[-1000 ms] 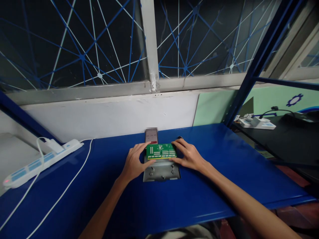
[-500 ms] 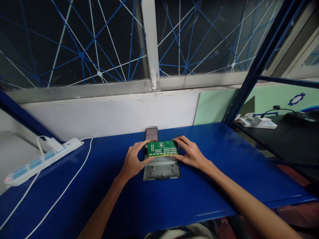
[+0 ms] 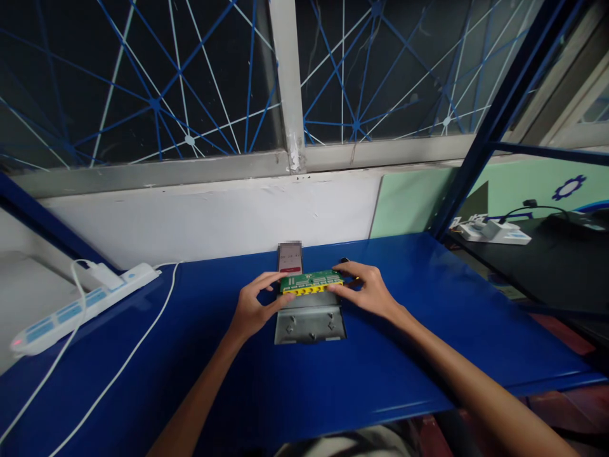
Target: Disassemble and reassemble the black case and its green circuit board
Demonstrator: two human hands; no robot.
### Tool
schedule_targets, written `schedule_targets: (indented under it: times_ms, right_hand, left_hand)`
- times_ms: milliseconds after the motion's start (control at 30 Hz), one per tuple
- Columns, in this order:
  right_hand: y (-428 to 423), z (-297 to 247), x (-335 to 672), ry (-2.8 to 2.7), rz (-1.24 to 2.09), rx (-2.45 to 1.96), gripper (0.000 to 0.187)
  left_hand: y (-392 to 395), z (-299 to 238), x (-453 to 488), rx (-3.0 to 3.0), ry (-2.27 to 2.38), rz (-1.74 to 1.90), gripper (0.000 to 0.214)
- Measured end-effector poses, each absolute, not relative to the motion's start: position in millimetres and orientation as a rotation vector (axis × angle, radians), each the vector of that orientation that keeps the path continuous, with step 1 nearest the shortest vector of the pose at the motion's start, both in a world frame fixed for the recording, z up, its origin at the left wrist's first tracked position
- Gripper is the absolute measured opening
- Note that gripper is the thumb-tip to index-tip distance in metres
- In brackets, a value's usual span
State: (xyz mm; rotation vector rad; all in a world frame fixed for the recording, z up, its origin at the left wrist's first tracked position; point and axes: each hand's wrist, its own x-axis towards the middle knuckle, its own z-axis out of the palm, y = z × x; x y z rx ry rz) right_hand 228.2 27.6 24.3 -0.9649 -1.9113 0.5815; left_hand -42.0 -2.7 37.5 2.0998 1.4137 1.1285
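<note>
A green circuit board [image 3: 311,280] with a yellow connector strip along its near edge is held between both hands above the far end of a grey metal plate [image 3: 309,324]. My left hand [image 3: 252,306] pinches the board's left end, fingers curled. My right hand [image 3: 368,291] grips its right end. The board is tilted, its near edge raised off the plate. The plate lies flat on the blue table [image 3: 428,330] and shows several small studs.
A phone [image 3: 290,257] lies just behind the board by the white wall. A small dark object [image 3: 343,260] sits near my right fingertips. A white power strip [image 3: 80,304] with a cable lies at the left. Another power strip [image 3: 495,233] sits on a dark bench at the right.
The board has been tipped up from lying flat on the plate, so its yellow near edge now shows. Both hands shifted slightly farther away with it.
</note>
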Motion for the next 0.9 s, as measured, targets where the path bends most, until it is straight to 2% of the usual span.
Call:
schedule_targets:
  times_ms: [233, 500, 900]
  right_hand:
    - [30.3, 18.4, 224.2, -1.706, 0.913, -1.065, 0.042]
    - [29.3, 27.4, 222.9, -1.575, 1.260, -0.948, 0.045]
    - [27.6, 25.8, 220.9, -1.496, 1.511, -0.909, 0.037]
  left_hand:
    - [-0.5, 27.4, -35.7, 2.009, 1.408, 1.146, 0.026]
    - [3.8, 18.8, -32.8, 1.819, 1.467, 1.170, 0.045]
    - [2.7, 22.0, -28.7, 1.548, 1.432, 1.171, 0.048]
